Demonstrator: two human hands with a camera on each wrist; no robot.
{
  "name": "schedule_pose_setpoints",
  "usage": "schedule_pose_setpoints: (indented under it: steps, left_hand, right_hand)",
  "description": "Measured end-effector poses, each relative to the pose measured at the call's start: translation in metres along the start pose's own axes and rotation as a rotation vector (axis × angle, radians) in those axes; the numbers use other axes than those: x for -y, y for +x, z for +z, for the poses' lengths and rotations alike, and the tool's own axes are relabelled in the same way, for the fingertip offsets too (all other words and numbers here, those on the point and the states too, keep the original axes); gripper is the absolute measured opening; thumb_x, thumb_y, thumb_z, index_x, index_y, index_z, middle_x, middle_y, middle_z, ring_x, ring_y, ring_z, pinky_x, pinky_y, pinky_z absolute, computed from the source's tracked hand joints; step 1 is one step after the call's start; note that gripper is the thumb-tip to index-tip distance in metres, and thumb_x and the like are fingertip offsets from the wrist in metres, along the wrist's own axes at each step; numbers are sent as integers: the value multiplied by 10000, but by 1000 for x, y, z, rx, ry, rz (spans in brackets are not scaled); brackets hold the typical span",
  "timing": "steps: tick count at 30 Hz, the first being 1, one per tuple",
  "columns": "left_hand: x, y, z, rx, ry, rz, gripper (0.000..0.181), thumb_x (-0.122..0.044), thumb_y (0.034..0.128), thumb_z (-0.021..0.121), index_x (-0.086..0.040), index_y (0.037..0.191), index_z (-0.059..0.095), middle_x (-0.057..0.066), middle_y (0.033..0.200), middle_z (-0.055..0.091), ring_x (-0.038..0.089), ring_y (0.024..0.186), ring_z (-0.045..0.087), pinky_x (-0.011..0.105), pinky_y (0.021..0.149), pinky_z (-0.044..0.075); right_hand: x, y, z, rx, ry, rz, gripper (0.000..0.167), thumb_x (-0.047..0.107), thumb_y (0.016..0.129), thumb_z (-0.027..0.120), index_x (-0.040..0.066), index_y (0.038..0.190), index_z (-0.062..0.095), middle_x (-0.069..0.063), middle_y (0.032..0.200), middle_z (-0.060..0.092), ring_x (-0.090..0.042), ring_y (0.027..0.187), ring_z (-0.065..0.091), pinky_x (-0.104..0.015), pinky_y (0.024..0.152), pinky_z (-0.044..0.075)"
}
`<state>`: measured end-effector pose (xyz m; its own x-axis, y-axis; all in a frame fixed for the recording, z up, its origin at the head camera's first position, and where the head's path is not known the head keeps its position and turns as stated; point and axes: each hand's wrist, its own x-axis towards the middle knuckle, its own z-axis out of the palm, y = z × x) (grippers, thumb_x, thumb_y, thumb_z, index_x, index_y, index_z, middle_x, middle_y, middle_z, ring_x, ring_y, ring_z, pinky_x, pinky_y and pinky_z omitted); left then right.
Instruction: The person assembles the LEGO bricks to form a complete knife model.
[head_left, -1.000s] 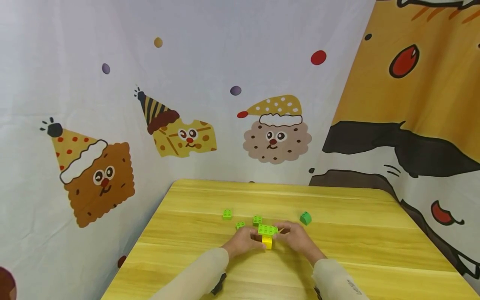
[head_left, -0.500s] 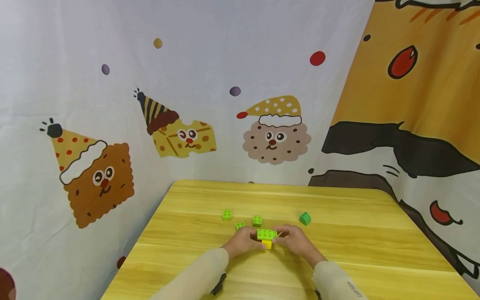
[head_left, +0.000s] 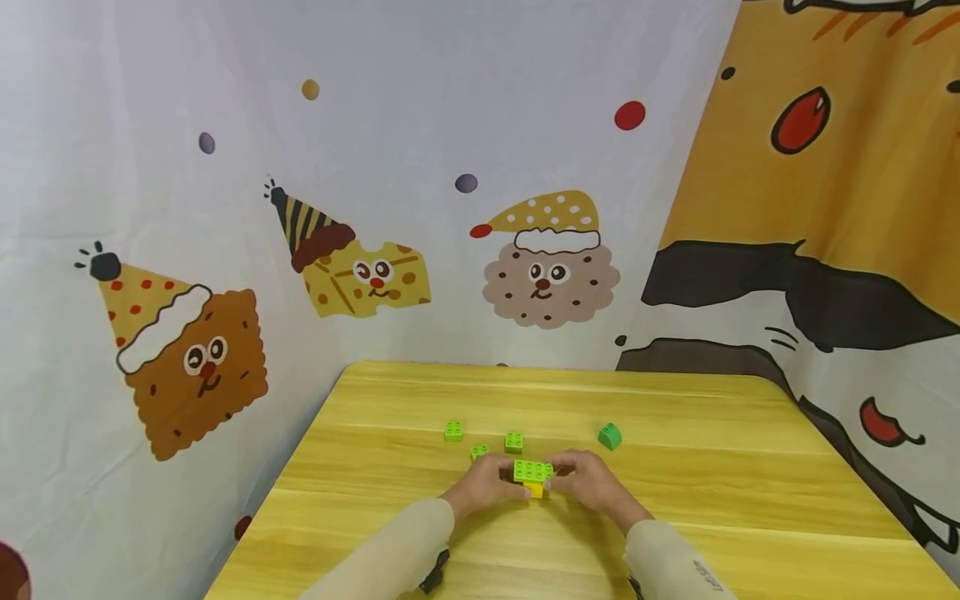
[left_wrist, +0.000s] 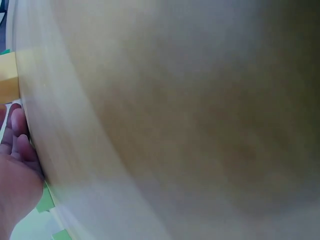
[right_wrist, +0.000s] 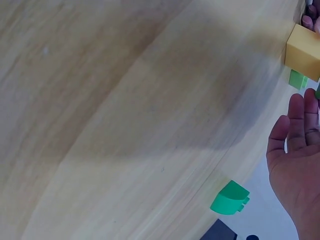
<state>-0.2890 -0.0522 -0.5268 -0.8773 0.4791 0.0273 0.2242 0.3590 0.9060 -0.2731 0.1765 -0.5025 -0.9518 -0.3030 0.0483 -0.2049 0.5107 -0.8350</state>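
A long light-green toy brick (head_left: 532, 472) with studs on top sits over a yellow block (head_left: 533, 490), both between the two hands. My left hand (head_left: 483, 483) holds the yellow block from the left, its thumb at the block's lower side. From the right, my right hand (head_left: 592, 482) pinches the end of the light-green brick. In the left wrist view the yellow block (left_wrist: 8, 77) shows just beyond the curled fingers. The right wrist view has the yellow block (right_wrist: 304, 52) above the right hand (right_wrist: 297, 150); most of the light-green brick lies out of frame there.
Small light-green bricks lie beyond the left hand: one far left (head_left: 453, 431), one in the middle (head_left: 513, 442), one close to the fingers (head_left: 480, 452). A darker green curved brick (head_left: 610, 436) lies back right. The wooden table (head_left: 712, 467) meets a printed cloth (head_left: 450, 100) behind.
The light-green brick has come down over the yellow block, covering more of it. Both hands keep nearly the same place, and the head view has shifted slightly.
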Motion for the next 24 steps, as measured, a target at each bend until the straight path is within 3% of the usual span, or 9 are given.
schedule_pose_setpoints:
  steps: [8,24]
  left_hand:
    - [-1,-6,-9,-22,-30,-19,561,-308,880,778,-80,1358,596,-16,985,607,153,885,562,324,726,485]
    - [-3,-6,-14,-22,-22,-33,473,-286,896,756,-82,1310,651,-27,981,641,153,924,589,326,793,510]
  right_hand:
    - [3,2,0,8,-12,10,222,134,839,787,113,1059,764,-8,963,654,-188,890,545,-373,784,450]
    - [-1,2,0,17,29,77,325,171,852,792,61,1151,728,-31,1039,694,-184,916,592,-362,793,505]
